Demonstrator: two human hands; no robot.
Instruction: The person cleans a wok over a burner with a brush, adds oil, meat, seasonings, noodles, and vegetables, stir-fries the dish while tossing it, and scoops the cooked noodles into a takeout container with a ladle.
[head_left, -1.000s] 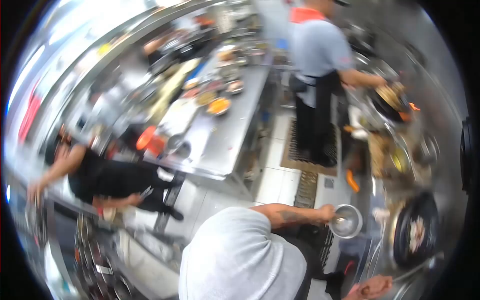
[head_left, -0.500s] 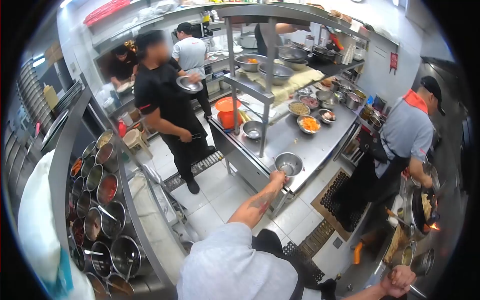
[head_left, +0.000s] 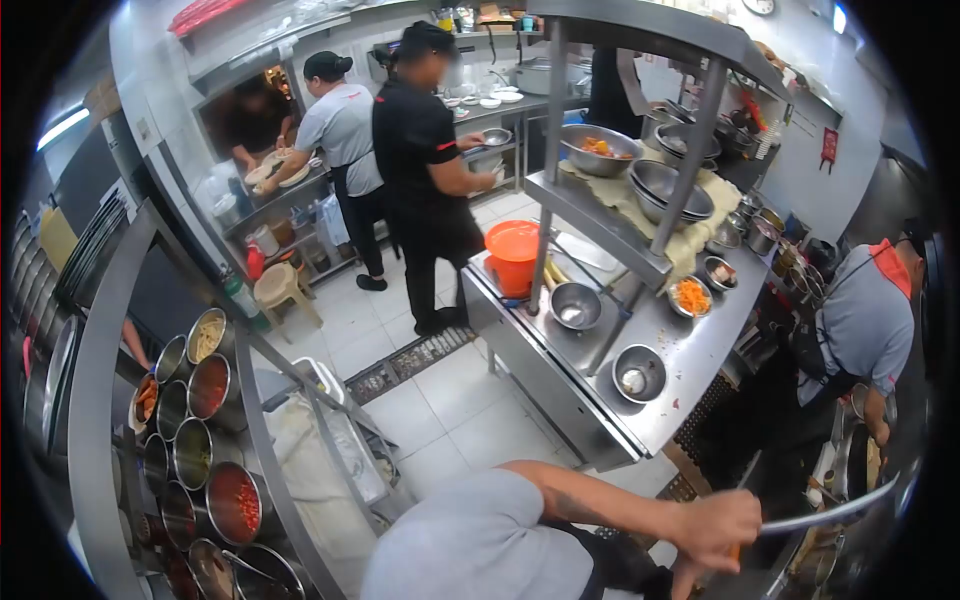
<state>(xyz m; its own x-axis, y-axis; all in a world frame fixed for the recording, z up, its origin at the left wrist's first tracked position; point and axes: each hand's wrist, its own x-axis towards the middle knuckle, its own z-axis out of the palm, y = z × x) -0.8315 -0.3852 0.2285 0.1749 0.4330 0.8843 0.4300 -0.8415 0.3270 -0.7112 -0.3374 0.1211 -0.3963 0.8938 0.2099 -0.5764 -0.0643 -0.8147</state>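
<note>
My left hand (head_left: 715, 528) reaches across to the lower right, its fingers curled. What they close on is hidden; a curved metal rim (head_left: 835, 515), like that of a wok, starts right beside the knuckles. A thin blade-like shape stands just above the hand, too unclear to name. Below it shows a bit of skin (head_left: 686, 578) that looks like part of my right hand; its fingers are hidden. On the steel table's near corner rests a steel bowl (head_left: 640, 373), with something pale in its bottom, apart from both hands.
The steel table (head_left: 540, 345) bears a smaller bowl (head_left: 575, 305), an orange tub (head_left: 513, 255) and a bowl of orange strips (head_left: 690, 297). Ingredient pots (head_left: 235, 500) fill the left rack. A co-worker (head_left: 865, 320) works at the stove on the right; others stand at the back.
My left hand has let go of the steel bowl, which stays on the table, and has swung down to the right. The view has turned. The co-worker in black has moved farther back.
</note>
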